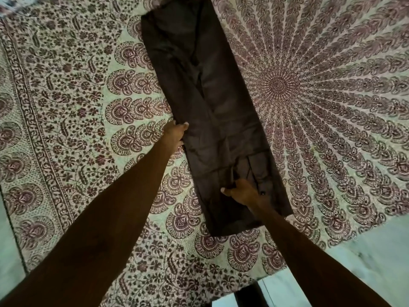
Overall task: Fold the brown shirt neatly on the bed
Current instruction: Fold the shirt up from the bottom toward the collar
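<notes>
Both hands hold the shirt, a long strip on the sheet. My left hand pinches its edge; my right hand grips folds near me.

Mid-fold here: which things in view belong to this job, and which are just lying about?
In the job: brown shirt, folded into a long strip; left hand pinching its left edge; right hand gripping fabric near its near end; patterned bedspread under it.
Lying about: dark object at the bottom edge, too cut off to identify; pale surface beyond the bedspread.
</notes>
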